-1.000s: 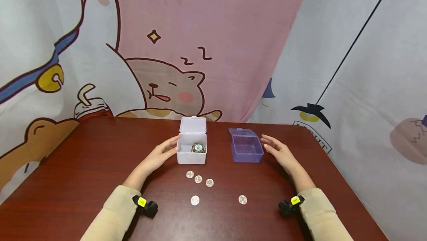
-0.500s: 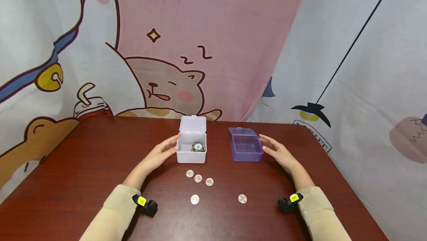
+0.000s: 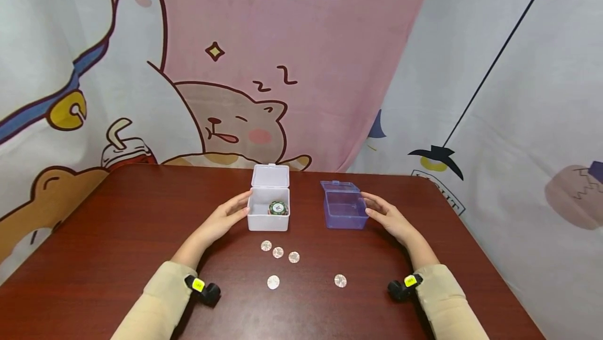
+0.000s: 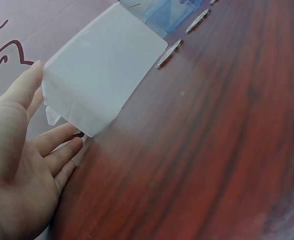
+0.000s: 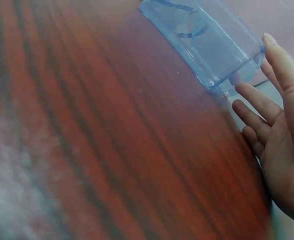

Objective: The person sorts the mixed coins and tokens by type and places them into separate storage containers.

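Observation:
A white plastic box (image 3: 268,223) stands on the table with its lid raised at the back. Inside it, toward the right, lies a green-edged poker chip (image 3: 278,207). My left hand (image 3: 225,221) is at the box's left side, fingers extended and fingertips right at its wall; the left wrist view shows the palm facing the white box (image 4: 104,65). To the right stands a see-through blue-purple box (image 3: 346,222), lid tilted back. My right hand (image 3: 388,219) is at that box's right side, its fingers relaxed, with the thumb tip by the corner of the blue box (image 5: 212,40).
Several silvery coin-like discs lie on the reddish-brown table (image 3: 226,308) in front of the boxes: a slanted row including a disc (image 3: 278,252), a nearer disc (image 3: 273,282) and one disc (image 3: 340,280) to the right. A cartoon-printed curtain (image 3: 330,68) hangs behind the table.
My right hand has moved left, from slightly apart to right up against the blue-purple box's side. The left hand has stayed beside the white box. The boxes and discs keep their places.

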A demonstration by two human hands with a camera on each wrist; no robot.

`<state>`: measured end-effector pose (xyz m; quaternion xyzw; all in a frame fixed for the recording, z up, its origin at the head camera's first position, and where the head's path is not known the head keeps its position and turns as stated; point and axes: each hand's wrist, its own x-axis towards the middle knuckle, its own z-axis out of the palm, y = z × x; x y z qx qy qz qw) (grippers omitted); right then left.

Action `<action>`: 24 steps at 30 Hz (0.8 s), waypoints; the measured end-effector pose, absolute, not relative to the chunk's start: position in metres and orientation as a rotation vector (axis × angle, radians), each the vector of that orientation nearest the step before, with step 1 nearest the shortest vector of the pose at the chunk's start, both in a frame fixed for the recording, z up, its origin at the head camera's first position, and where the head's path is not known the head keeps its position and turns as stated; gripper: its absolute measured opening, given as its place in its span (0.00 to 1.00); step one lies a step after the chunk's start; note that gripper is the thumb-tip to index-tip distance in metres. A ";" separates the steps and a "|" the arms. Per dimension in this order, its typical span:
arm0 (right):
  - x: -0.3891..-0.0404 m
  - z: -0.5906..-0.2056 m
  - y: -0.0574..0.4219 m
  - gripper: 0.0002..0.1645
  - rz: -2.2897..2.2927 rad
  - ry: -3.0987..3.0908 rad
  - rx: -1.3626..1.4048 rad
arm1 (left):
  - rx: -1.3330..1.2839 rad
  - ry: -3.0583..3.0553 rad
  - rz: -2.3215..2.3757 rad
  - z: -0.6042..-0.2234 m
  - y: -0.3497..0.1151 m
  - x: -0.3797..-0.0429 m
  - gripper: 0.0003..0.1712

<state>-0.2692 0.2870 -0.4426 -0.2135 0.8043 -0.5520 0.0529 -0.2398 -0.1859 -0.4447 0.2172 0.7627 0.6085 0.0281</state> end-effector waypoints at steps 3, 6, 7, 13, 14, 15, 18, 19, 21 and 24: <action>-0.268 -0.442 0.286 0.31 -1.702 2.431 -0.636 | 0.680 2.350 1.878 -0.444 -0.186 -0.239 0.31; -0.268 -0.442 0.284 0.31 -1.716 2.424 -0.616 | 0.696 2.350 1.880 -0.444 -0.186 -0.239 0.30; -0.267 -0.442 0.284 0.31 -1.715 2.425 -0.616 | 0.708 2.349 1.881 -0.444 -0.186 -0.240 0.30; -0.269 -0.444 0.286 0.30 -1.702 2.438 -0.610 | 0.764 2.367 1.886 -0.444 -0.186 -0.240 0.32; -0.269 -0.444 0.286 0.30 -1.702 2.439 -0.610 | 0.757 2.373 1.888 -0.444 -0.186 -0.240 0.32; -0.269 -0.444 0.286 0.30 -1.701 2.440 -0.613 | 0.743 2.382 1.891 -0.444 -0.187 -0.240 0.32; -0.268 -0.444 0.286 0.30 -1.694 2.449 -0.604 | 0.687 2.421 1.883 -0.444 -0.188 -0.238 0.32; -0.268 -0.444 0.286 0.30 -1.693 2.452 -0.595 | 0.678 2.442 1.871 -0.444 -0.189 -0.238 0.32; -0.268 -0.445 0.286 0.30 -1.694 2.458 -0.577 | 0.642 2.479 1.853 -0.444 -0.189 -0.236 0.31; -0.268 -0.445 0.286 0.31 -1.698 2.457 -0.570 | 0.588 2.510 1.841 -0.442 -0.190 -0.232 0.30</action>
